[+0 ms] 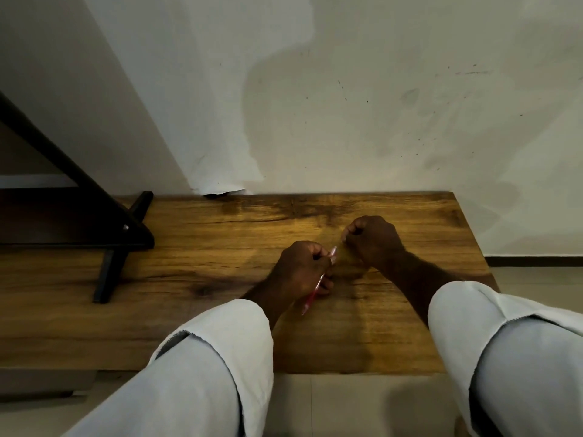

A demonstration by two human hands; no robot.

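Left hand [303, 269] holds a red pen [311, 298] over the counter [205, 253]. Right hand [372, 239] curled, grip contents unclear; work looks barely begun.

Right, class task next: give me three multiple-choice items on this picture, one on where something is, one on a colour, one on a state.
1. Where is the pen?
A. In the left hand
B. On the floor
C. Lying by the wall

2. What colour is the pen?
A. Blue
B. Red
C. Green

3. How is the left hand?
A. Flat, fingers straight
B. Curled round the pen
C. An empty fist

Answers: 1 A, the pen runs through the left hand's fingers; 2 B, its barrel shows red; 3 B, the fingers wrap the barrel.
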